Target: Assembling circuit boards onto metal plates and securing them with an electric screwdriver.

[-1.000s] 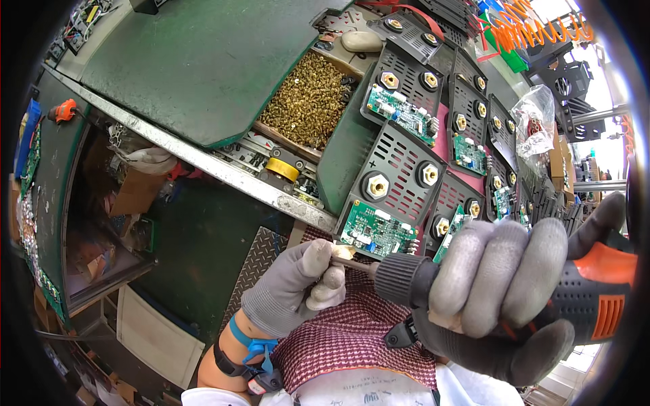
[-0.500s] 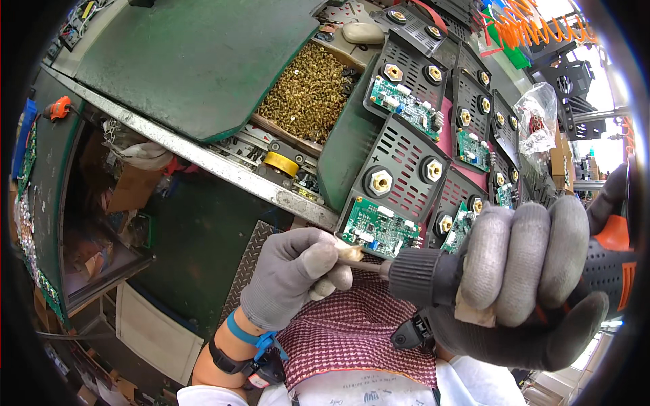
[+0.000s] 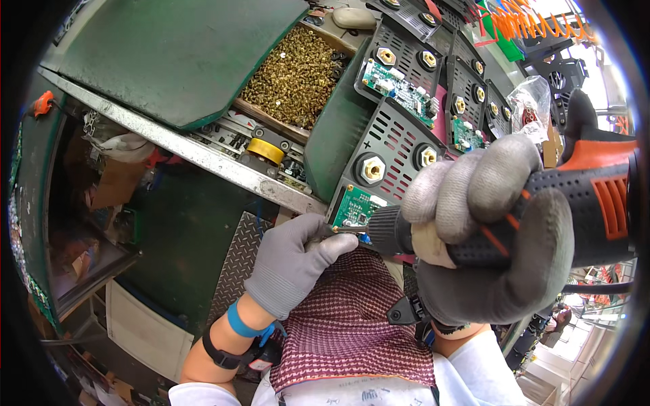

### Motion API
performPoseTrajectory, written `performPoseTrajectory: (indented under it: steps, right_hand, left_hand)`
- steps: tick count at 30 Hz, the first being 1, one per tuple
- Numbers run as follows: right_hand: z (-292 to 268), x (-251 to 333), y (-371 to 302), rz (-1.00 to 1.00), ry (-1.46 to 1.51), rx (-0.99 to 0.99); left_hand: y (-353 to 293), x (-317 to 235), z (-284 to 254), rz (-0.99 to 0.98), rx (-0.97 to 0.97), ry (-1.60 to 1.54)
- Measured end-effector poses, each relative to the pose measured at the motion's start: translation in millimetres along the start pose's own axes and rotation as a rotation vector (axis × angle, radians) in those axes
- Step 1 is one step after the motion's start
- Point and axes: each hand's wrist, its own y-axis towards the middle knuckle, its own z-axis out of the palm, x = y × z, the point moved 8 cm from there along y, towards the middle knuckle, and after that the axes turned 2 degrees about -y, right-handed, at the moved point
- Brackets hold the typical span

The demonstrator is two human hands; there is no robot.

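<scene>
A black and orange power drill [image 3: 575, 193] is gripped by my gloved right hand [image 3: 487, 196], its chuck [image 3: 387, 230] toward the left. The thin metal bit [image 3: 353, 229] reaches across to my gloved left hand [image 3: 288, 260]. Fingers curled and thumb stretched along below, the left hand is closed at the bit's tip; whatever lies between them is too small to make out. Just behind the bit is a green circuit board [image 3: 353, 203] on a black slotted panel [image 3: 399, 142] with brass hex fittings [image 3: 371, 169]. The chuck and right hand hide part of this panel.
A wooden box of small brass screws [image 3: 291, 78] stands beyond the left hand, near a yellow tape roll [image 3: 265, 150]. More slotted panels [image 3: 406, 47] lie at the back right. The bench's metal edge [image 3: 183, 152] runs along the left.
The drill has swung up and left, showing more of its body. My left thumb has straightened from its earlier pinch around the bit. The view has shifted slightly.
</scene>
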Motion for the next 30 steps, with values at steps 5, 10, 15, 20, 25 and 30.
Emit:
performPoseTrajectory:
  steps: [5,10,15,20,25,30]
  right_hand:
    - [-2.1,-2.4,1.1,-0.019,0.016,0.047]
    - [-3.1,-4.6,1.7,-0.012,0.03,0.112]
    - [13.6,-0.7,4.1,0.007,0.057,0.327]
    - [9.3,1.2,-3.4,-0.046,0.157,0.143]
    - [-8.0,22.5,-3.1,-0.01,0.115,0.287]
    - [-50.0,57.2,-25.6,-0.142,0.081,0.032]
  left_hand:
    - [2.5,-3.0,1.2,0.047,-0.025,0.05]
    - [2.5,0.4,3.3,0.116,-0.091,0.057]
    - [1.3,-2.2,2.2,0.162,-0.115,0.095]
    - [2.9,-10.8,1.4,0.195,-0.131,0.114]
    - [-2.9,2.1,-9.0,-0.11,0.108,0.214]
    - [-32.9,4.7,-13.2,-0.495,0.203,-0.34]
